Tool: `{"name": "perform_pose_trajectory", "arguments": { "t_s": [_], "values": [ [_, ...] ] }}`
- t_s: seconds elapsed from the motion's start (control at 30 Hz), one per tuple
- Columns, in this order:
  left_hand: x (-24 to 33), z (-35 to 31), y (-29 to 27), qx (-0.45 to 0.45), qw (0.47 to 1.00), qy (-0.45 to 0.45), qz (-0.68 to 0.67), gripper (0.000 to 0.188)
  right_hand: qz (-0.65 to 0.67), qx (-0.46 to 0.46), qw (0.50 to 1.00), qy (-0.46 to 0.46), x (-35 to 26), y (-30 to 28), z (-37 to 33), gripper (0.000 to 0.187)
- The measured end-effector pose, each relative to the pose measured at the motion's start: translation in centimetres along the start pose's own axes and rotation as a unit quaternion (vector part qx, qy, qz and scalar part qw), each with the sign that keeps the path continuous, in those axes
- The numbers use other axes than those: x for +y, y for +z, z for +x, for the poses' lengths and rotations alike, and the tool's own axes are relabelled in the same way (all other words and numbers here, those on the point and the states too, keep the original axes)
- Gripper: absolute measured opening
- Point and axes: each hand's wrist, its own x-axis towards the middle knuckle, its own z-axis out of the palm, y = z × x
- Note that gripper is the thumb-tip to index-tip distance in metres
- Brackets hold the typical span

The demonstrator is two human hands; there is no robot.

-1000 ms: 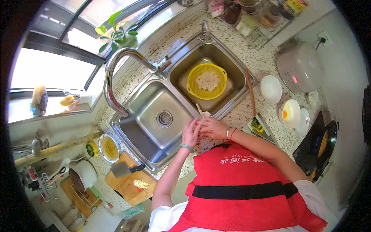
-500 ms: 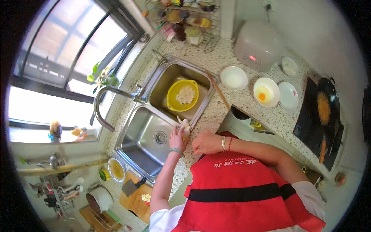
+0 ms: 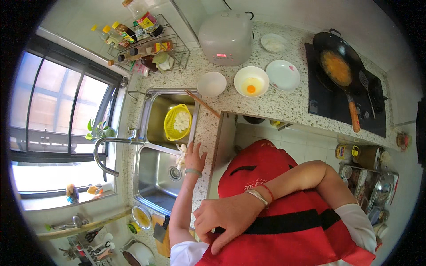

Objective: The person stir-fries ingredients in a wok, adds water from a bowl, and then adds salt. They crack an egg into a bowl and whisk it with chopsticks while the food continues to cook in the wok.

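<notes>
My left hand [image 3: 195, 158] is at the sink's right rim with its fingers spread, holding nothing. Right beside its fingertips, a crumpled pale cloth [image 3: 181, 156] hangs over the rim by the divider. My right hand [image 3: 227, 218] is drawn back in front of the red apron [image 3: 284, 241]. Its fingers are bent and the thumb stands apart; nothing shows in it. In the far basin of the double sink [image 3: 138, 170] sits a yellow colander [image 3: 168, 133] with white pieces in it.
On the counter stand a white bowl [image 3: 211, 84], a bowl with a cracked egg [image 3: 251, 81], a plate [image 3: 283, 76] and a rice cooker [image 3: 225, 40]. A wok [image 3: 330, 48] with orange-brown food rests on the black hob [image 3: 317, 99]. The curved tap [image 3: 104, 141] overhangs the window side.
The view has swung to the right. My left hand has let go of the cloth and spread its fingers. My right hand has pulled back from the counter edge toward the apron and loosened.
</notes>
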Motion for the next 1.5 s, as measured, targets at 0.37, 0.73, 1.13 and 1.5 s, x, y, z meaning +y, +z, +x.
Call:
{"name": "perform_pose_trajectory", "arguments": {
  "t_s": [0.37, 0.73, 1.13, 1.5],
  "values": [
    [5.3, 3.5, 1.2, -0.132, 0.984, 0.116, -0.032, 0.046, 0.060, 0.071, 0.989, -0.115, -6.2, 0.4, 2.1, 0.021],
    [7.8, 15.3, 3.2, -0.002, 0.980, 0.048, -0.192, 0.028, 0.136, 0.063, 0.962, -0.227, -8.0, 0.6, 3.9, 0.020],
    [1.2, 20.7, 2.8, -0.012, 0.989, 0.133, 0.062, 0.029, -0.115, 0.558, 0.812, 0.124, -0.9, -5.8, -11.7, 0.014],
    [-2.5, 22.4, 3.0, 0.001, 0.956, 0.276, 0.100, 0.023, 0.005, 0.622, 0.739, 0.260, 10.4, -7.2, -15.7, 0.017]
  ]
}}
